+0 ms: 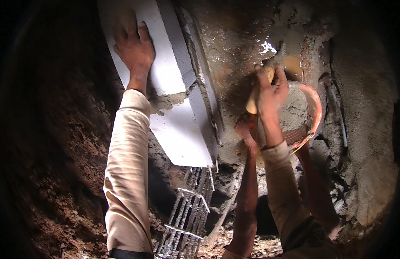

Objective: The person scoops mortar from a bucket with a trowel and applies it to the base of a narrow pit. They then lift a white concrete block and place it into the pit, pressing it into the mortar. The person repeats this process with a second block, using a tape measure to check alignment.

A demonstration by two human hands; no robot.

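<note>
Left fingers point(132, 31) on block point(167, 64); right fingers point(263, 80) hold handle point(251, 106)

Left hand point(135, 49) flat, right hand point(271, 95) curled

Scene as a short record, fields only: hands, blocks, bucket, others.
Left hand: open, laid on the upper white block
Right hand: closed around a wooden handle, beside the bucket; tool's working end not clear
Blocks: upper one and lower white block, rough grey joint between
Bucket: orange rim, grey mix inside
Other person: bare hand near the bucket
Below blocks: metal bar cage
</note>
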